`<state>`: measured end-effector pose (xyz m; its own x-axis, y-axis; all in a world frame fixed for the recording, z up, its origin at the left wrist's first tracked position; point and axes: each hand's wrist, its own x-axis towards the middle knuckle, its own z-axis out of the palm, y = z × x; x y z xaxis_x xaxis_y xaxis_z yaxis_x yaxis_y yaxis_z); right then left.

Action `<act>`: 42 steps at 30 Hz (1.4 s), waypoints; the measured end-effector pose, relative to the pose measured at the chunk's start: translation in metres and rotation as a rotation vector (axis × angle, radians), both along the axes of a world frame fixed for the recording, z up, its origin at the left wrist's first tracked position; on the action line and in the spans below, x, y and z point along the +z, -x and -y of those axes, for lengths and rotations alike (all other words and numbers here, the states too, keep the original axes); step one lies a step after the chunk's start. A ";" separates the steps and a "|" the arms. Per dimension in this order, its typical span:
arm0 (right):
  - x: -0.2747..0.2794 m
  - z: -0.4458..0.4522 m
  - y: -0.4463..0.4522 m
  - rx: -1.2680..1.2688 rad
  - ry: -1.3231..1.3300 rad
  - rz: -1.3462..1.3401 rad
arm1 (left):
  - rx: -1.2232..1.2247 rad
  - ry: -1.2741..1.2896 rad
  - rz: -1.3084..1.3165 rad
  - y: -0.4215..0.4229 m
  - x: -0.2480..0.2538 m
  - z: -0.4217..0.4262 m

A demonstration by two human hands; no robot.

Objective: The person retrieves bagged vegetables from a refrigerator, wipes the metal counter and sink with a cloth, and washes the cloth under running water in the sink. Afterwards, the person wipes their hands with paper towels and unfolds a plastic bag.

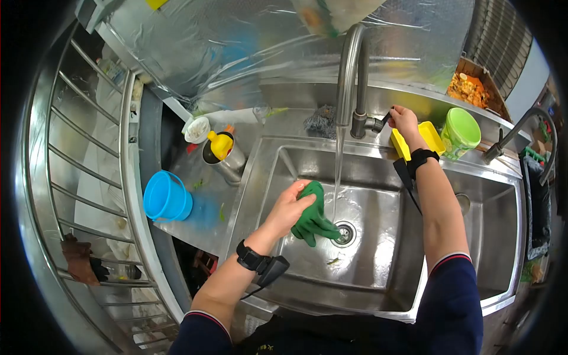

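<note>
- Sleeves, dark and short, end well back from the wrists, probably keeping cloth out of the wet. Clock directions take the drain as centre, 12 straight ahead.
- Left hand, at 10 o'clock, is closed around the upper part of a green glove; whether one or two are bunched there, I cannot tell.
- Glove position: it droops from the fingers toward the hand's own 4 o'clock, its loose end near the drain. Held over the sink, it should drip inside.
- Water falls from the tap just beside the glove; whether they touch is unclear.
- Right hand, at 1 o'clock, pinches the dark tap handle, which explains that arm's long forward reach.
- Bucket, blue, sits at 9 o'clock on the desk; a metal canister stands at 10, apparently as a holder for something yellow.
- Ledge items: steel wool between 11 and 12, a yellow tray and green tub between 1 and 2, presumably for easy reach.
- Food, boxed, lies beyond the tub.
</note>
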<state>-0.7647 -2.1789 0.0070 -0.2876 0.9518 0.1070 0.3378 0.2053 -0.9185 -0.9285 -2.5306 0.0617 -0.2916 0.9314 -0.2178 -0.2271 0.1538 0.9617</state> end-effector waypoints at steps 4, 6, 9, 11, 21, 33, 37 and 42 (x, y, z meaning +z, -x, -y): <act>0.038 0.114 -0.017 0.198 -0.106 -0.043 | -0.330 -0.043 -0.138 0.003 0.011 -0.009; 0.041 0.175 -0.017 0.601 -0.134 -0.117 | -0.451 -0.049 -0.225 0.000 0.020 -0.015; 0.043 0.235 -0.012 0.831 -0.068 -0.025 | -0.498 -0.142 -0.447 0.001 0.018 -0.025; 0.038 0.226 -0.010 0.894 0.067 0.093 | -0.505 -0.201 -0.636 0.006 0.028 -0.023; 0.023 0.222 0.011 0.200 0.740 -0.393 | -0.512 0.556 -0.719 0.010 -0.075 0.013; -0.007 0.252 -0.007 -0.096 0.895 -0.656 | 0.280 0.221 0.723 -0.035 -0.091 -0.030; -0.052 0.256 0.000 0.068 1.326 -0.911 | 0.100 0.241 0.773 -0.047 -0.085 -0.013; -0.036 0.270 0.016 0.057 0.965 -0.884 | 0.099 0.358 0.823 -0.047 -0.079 -0.001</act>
<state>-0.7811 -2.4491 -0.0293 -0.5141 0.7396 -0.4344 -0.4380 -0.6618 -0.6084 -0.8815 -2.5299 -0.0177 0.0095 0.7465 -0.6654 -0.8503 0.3563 0.3875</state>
